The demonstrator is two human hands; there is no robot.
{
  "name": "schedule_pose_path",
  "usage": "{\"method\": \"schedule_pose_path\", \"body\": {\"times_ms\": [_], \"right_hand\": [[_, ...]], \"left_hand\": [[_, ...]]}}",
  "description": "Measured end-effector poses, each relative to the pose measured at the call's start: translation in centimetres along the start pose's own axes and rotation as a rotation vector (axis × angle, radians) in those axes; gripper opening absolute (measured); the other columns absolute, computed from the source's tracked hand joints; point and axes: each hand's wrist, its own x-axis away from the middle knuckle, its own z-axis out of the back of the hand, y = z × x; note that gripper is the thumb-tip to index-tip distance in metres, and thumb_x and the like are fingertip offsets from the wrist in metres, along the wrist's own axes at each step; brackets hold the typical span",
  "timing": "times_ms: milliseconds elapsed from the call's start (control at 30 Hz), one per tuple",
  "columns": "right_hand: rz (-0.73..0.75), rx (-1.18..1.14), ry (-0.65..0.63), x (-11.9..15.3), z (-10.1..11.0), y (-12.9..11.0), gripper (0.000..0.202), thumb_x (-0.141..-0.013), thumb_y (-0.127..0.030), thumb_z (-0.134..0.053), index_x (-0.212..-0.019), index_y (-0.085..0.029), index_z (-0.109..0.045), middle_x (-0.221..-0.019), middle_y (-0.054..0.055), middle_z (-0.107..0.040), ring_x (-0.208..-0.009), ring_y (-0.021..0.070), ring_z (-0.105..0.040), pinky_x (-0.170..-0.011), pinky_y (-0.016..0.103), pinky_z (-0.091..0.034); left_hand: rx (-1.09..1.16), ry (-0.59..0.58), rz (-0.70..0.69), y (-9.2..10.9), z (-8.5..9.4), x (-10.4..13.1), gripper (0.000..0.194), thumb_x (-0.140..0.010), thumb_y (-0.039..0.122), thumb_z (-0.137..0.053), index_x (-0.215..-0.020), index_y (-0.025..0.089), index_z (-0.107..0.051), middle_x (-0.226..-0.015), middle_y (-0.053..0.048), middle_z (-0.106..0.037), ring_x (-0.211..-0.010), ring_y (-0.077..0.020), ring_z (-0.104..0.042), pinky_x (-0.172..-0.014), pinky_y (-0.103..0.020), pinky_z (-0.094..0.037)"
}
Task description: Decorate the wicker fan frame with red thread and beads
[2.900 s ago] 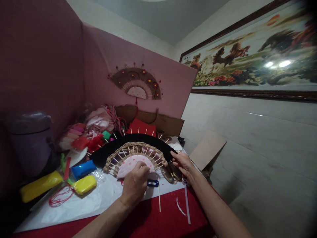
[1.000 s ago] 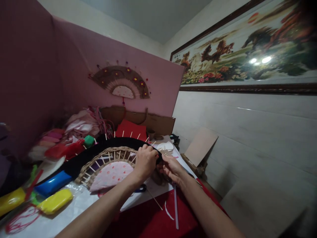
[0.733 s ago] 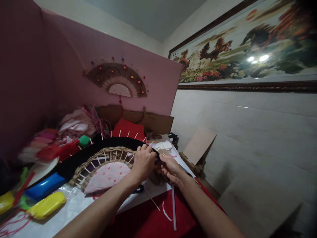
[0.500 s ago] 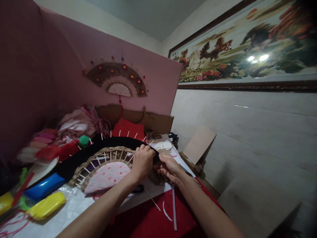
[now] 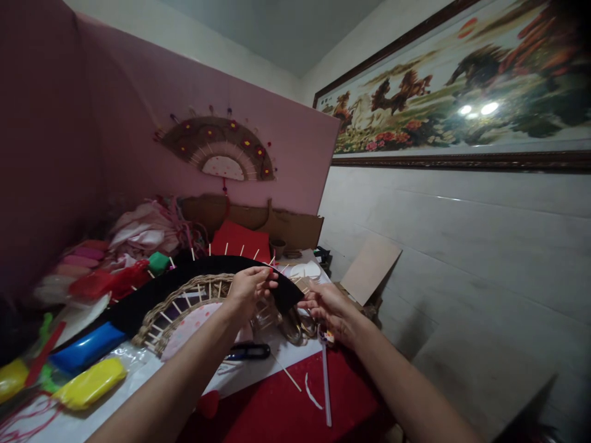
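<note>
Resting on the table is a half-round fan frame with a braided rope rim (image 5: 159,299), light sticks and a pink spotted centre (image 5: 187,326). A black cloth band (image 5: 203,271) arches over it, stick ends poking out above its upper edge. My left hand (image 5: 249,288) is in front of the band's right part, fingers curled inward in a pinch; a small red spot shows at the fingertips, and what they hold is unclear. My right hand (image 5: 330,309) has its fingers apart, the tips at the band's pointed right corner. My left forearm hides part of the fan.
A dark-handled tool (image 5: 249,351), a clear tube (image 5: 325,384) and a thin stick (image 5: 292,377) lie nearby. Blue (image 5: 87,346) and yellow packets (image 5: 92,383) are at left. A finished fan (image 5: 217,147) hangs on the pink board; red paper (image 5: 240,241) stands behind.
My left hand has come off the black band and moved left, its fingers curled. My right hand has shifted slightly right and its fingers have spread, uncovering the band's corner.
</note>
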Motion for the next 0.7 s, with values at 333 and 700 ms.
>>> {"method": "schedule_pose_path", "body": {"times_ms": [333,700], "right_hand": [[0.373,0.764,0.19,2.2,7.8,0.2,0.017,-0.064,-0.026,-0.07,-0.078,-0.016,-0.069,-0.081,0.006,-0.066,-0.082,0.0218,-0.058,-0.073,0.031,-0.045],[0.4,1.388,0.018,4.7,8.0,3.0,0.034,-0.068,-0.025,-0.063,-0.101,-0.017,-0.063,-0.103,0.009,-0.06,-0.094,0.0231,-0.057,-0.083,0.031,-0.042]], "left_hand": [[0.311,-0.051,0.171,-0.2,0.7,-0.4,0.01,-0.077,0.001,-0.055,-0.077,0.006,-0.063,-0.068,-0.007,-0.064,-0.049,-0.0066,-0.058,-0.042,-0.013,-0.047],[0.329,-0.13,0.169,-0.7,0.4,0.1,0.002,-0.075,0.006,-0.063,-0.075,0.007,-0.062,-0.061,-0.002,-0.055,-0.042,-0.0044,-0.05,-0.034,-0.012,-0.036]]}}
